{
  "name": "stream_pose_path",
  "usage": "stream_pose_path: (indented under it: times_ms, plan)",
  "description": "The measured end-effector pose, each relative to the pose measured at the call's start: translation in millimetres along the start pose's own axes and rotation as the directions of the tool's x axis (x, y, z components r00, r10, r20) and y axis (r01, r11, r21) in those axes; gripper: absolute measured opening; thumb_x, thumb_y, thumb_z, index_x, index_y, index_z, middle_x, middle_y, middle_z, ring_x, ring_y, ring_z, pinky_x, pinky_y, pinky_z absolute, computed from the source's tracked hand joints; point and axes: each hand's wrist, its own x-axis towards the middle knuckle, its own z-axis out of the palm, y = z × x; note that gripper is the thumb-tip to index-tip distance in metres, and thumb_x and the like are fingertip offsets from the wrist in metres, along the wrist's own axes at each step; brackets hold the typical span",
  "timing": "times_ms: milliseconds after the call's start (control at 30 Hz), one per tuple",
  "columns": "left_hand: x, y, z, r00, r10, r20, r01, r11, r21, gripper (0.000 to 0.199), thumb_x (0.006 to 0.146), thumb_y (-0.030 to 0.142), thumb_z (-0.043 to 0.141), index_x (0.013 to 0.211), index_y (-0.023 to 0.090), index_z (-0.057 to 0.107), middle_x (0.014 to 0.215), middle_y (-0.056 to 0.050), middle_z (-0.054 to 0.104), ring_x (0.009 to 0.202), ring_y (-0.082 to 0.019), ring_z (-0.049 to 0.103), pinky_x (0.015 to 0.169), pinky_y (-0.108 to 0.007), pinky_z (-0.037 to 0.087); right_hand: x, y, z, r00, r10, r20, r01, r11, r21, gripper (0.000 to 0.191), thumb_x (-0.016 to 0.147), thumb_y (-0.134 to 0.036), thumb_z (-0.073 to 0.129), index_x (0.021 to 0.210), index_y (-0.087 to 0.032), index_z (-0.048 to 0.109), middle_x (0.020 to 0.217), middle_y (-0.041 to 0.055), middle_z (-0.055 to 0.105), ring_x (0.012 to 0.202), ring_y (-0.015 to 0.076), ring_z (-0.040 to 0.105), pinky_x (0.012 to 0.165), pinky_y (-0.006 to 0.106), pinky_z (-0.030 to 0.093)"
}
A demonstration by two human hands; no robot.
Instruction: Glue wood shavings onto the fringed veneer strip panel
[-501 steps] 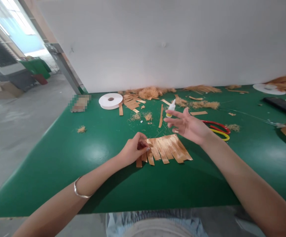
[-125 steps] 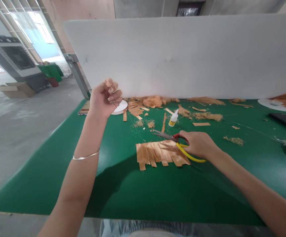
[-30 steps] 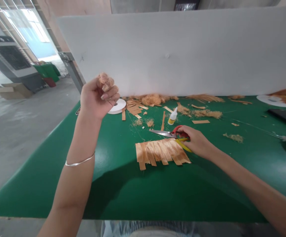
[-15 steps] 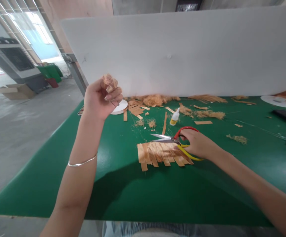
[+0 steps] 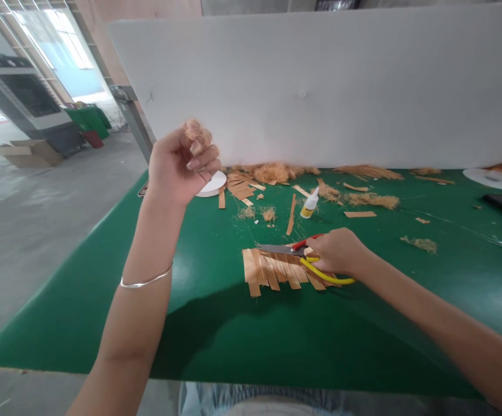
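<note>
My left hand (image 5: 185,164) is raised over the far left of the table, its fingers closed around a small tuft of tan fibre (image 5: 196,132). Low over the table, my right hand (image 5: 335,251) grips a pair of scissors (image 5: 279,249) with red and yellow handles. The blades are closed and point left, along the upper edge of a fringed tan piece (image 5: 281,268). That piece lies flat, with several strips sticking out toward me; my right hand covers its right end in part. Whether the blades touch it, I cannot tell.
A white glue bottle (image 5: 310,203) with a yellow label stands behind the scissors. Tan strips (image 5: 240,188), loose fibre (image 5: 277,172) and white discs (image 5: 211,184) lie along the back of the green table (image 5: 216,341). A white board (image 5: 320,86) rises behind it.
The scissors' blades have shut, and my right hand's fingers have closed on the handles. My left hand stays raised with the tuft. The view has shifted slightly.
</note>
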Motion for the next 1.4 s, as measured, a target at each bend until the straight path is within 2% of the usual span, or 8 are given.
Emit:
stream_pose_path:
  times_ms: [267,467,833,967,1067,1200,1300,1400]
  plan:
    - [-1,2,0.1,1.000,0.022,0.006,-0.022,1.000,-0.009,0.034,0.084,0.020,0.045,0.050,0.018,0.043,0.043,0.003,0.041,0.030,-0.005,0.031,0.034,-0.021,0.027,3,-2,0,1.000,-0.024,0.014,0.024,1.000,0.009,0.034,0.081,-0.038,0.043,0.088,-0.016,0.068,0.074,0.0124,0.071,0.068,0.0254,0.066,0.048,0.025,0.023]
    - [-3,5,0.4,0.997,0.054,0.050,-0.053,0.998,-0.031,0.037,0.084,0.010,0.031,0.049,0.019,0.039,0.043,0.003,0.040,0.031,-0.006,0.025,0.036,-0.024,0.026,3,-2,3,0.999,-0.033,0.012,0.032,0.999,0.024,0.035,0.079,-0.040,0.045,0.088,-0.015,0.068,0.071,0.0131,0.070,0.067,0.0251,0.066,0.049,0.024,0.024]
    - [-14,18,7.5,0.990,0.098,0.096,-0.086,0.989,-0.123,0.029,0.078,0.003,0.029,0.053,0.017,0.026,0.044,0.005,0.032,0.031,-0.001,0.021,0.035,-0.014,0.024,3,-6,1,0.998,-0.047,0.045,0.047,0.999,0.003,0.036,0.081,-0.041,0.044,0.091,-0.016,0.068,0.073,0.0125,0.071,0.068,0.0250,0.066,0.047,0.024,0.022]
    - [-18,21,8.5,0.988,0.126,0.088,-0.113,0.983,-0.143,0.029,0.077,0.003,0.027,0.055,0.018,0.019,0.043,0.006,0.021,0.032,-0.003,0.016,0.033,-0.014,0.018,4,-8,0,0.996,-0.047,0.075,0.047,0.999,-0.004,0.040,0.082,-0.042,0.042,0.102,-0.018,0.067,0.074,0.0125,0.071,0.069,0.0252,0.067,0.048,0.024,0.024]
    - [-18,21,7.6,0.984,0.158,0.079,-0.145,0.977,-0.153,0.032,0.080,0.004,0.025,0.055,0.019,0.012,0.044,0.005,0.017,0.033,-0.003,0.016,0.033,-0.014,0.018,4,-8,1,0.996,-0.047,0.073,0.047,0.999,0.001,0.041,0.082,-0.042,0.041,0.106,-0.019,0.066,0.074,0.0127,0.070,0.068,0.0257,0.066,0.047,0.025,0.025]
    - [-16,22,6.3,0.974,0.227,-0.007,-0.225,0.962,-0.155,0.034,0.083,0.007,0.026,0.056,0.019,0.010,0.043,0.005,0.017,0.033,-0.004,0.017,0.030,-0.015,0.020,5,-7,2,0.996,-0.055,0.071,0.054,0.998,0.014,0.039,0.081,-0.038,0.041,0.099,-0.017,0.068,0.072,0.0135,0.070,0.066,0.0251,0.066,0.048,0.025,0.026]
    - [-14,24,6.4,0.969,0.237,-0.074,-0.246,0.955,-0.165,0.033,0.084,0.009,0.024,0.057,0.019,0.008,0.041,0.004,0.020,0.032,-0.005,0.018,0.028,-0.017,0.021,6,-7,3,0.996,-0.063,0.064,0.061,0.998,0.031,0.036,0.081,-0.037,0.043,0.093,-0.016,0.069,0.070,0.0133,0.069,0.064,0.0237,0.065,0.049,0.025,0.028]
    - [-15,24,6.4,0.971,0.232,-0.065,-0.241,0.948,-0.207,0.035,0.083,0.009,0.027,0.057,0.020,0.007,0.041,0.005,0.019,0.032,-0.006,0.017,0.029,-0.019,0.020,7,-6,4,0.995,-0.069,0.068,0.067,0.997,0.037,0.037,0.083,-0.038,0.042,0.090,-0.014,0.068,0.068,0.0137,0.068,0.061,0.0224,0.064,0.049,0.024,0.028]
